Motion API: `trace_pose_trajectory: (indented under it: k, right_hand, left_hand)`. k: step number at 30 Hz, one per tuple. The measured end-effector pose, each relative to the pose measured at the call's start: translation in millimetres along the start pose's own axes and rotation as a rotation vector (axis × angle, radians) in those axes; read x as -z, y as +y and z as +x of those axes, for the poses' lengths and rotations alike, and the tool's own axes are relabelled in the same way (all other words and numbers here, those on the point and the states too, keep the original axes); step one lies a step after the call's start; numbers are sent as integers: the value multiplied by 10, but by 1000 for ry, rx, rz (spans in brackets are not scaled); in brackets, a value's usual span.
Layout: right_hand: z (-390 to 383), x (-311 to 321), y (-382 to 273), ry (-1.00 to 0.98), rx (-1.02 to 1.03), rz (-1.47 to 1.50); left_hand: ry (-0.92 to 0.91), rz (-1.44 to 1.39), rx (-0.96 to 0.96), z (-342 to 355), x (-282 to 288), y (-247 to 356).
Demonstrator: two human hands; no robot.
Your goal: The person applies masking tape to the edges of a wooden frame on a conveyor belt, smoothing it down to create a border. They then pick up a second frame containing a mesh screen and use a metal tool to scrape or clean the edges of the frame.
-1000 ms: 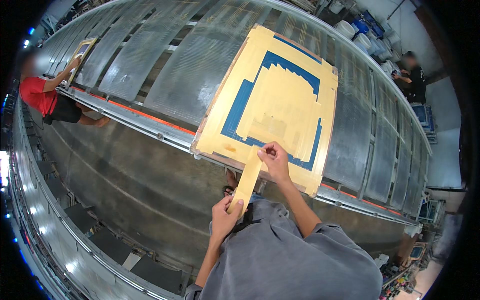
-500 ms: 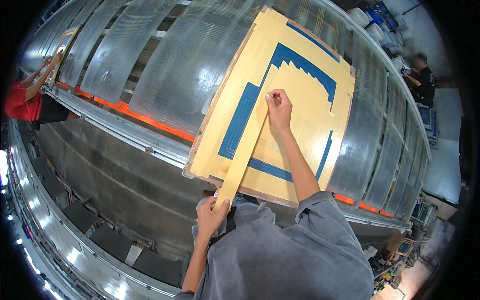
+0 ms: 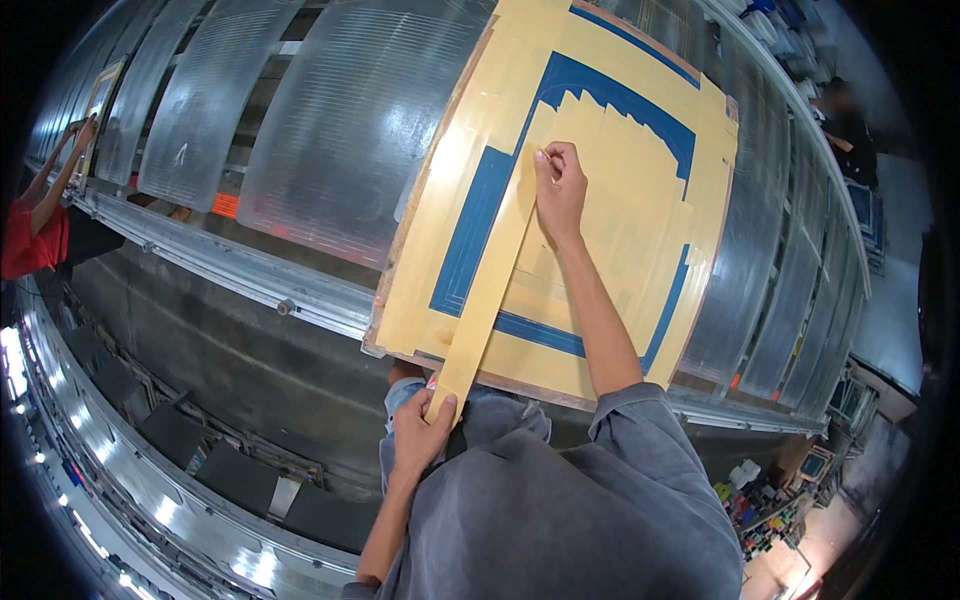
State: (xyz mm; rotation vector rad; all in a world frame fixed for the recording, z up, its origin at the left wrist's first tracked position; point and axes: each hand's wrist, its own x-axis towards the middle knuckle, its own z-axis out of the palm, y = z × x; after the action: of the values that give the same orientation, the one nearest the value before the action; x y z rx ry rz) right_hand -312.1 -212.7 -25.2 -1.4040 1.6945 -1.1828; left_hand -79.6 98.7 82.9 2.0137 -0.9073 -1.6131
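A long strip of yellow tape (image 3: 492, 292) stretches slantwise between my two hands. Its upper end is pinched between the thumb and fingers of my right hand (image 3: 563, 195), over the middle of a framed screen (image 3: 640, 210). My left hand (image 3: 420, 432) grips the lower end, just below the screen's near edge, with a small red and white bit showing beside the fingers. Overlapping yellow strips cover most of the screen. Between them a blue area (image 3: 472, 225) shows, with a stepped edge at the top. Whether the strip touches the screen along its length, I cannot tell.
The screen rests on a long table with several translucent ribbed panels (image 3: 330, 130). A metal rail (image 3: 240, 275) runs along its near side. At the far left a person in red (image 3: 35, 235) handles another frame (image 3: 98, 105). Another person (image 3: 848, 135) stands at the far right.
The view has shifted slightly, so the screen appears larger and higher. Both hands keep hold of the strip, and the orange glow under the table shows less.
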Motion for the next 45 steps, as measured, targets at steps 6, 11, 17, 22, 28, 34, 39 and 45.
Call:
trace_pose_trajectory:
  k: [6, 11, 17, 22, 28, 34, 39, 45]
  right_hand:
    - [20, 13, 51, 59, 33, 88]
    - [24, -31, 94, 115, 10, 165]
    - [29, -52, 75, 111, 30, 121]
    - [38, -59, 106, 105, 39, 95]
    - [52, -67, 43, 90, 7, 91]
    - [50, -57, 57, 110, 6, 59]
    - [63, -60, 66, 89, 9, 45]
    - [52, -68, 45, 97, 2, 47]
  left_hand:
    - [-46, 16, -10, 30, 47, 10]
    - [-44, 7, -29, 25, 8, -5]
    - [24, -4, -28, 84, -5, -210]
    - [47, 46, -53, 111, 6, -241]
    - [47, -64, 4, 94, -54, -175]
    - [65, 1, -27, 163, -109, -319]
    - [91, 45, -30, 171, -121, -349]
    - [79, 12, -20, 163, -112, -209]
